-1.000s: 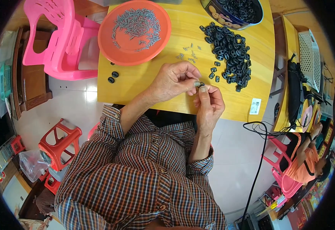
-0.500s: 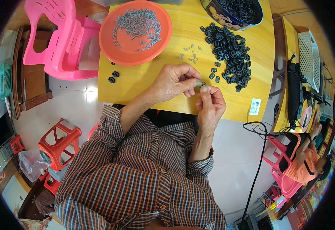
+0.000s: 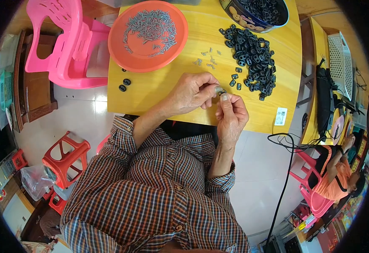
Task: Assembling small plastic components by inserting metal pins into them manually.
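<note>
Barely moved vs 0.5 s ago: left hand [image 3: 193, 93] & right hand [image 3: 231, 116] both pinch small black part [image 3: 220, 90].

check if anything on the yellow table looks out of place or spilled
Two small black parts lie alone near the table's left edge, apart from the main black pile. A few small grey pieces sit loose outside the orange plate. Nothing looks damaged; both hands pinch one small part together.
</note>
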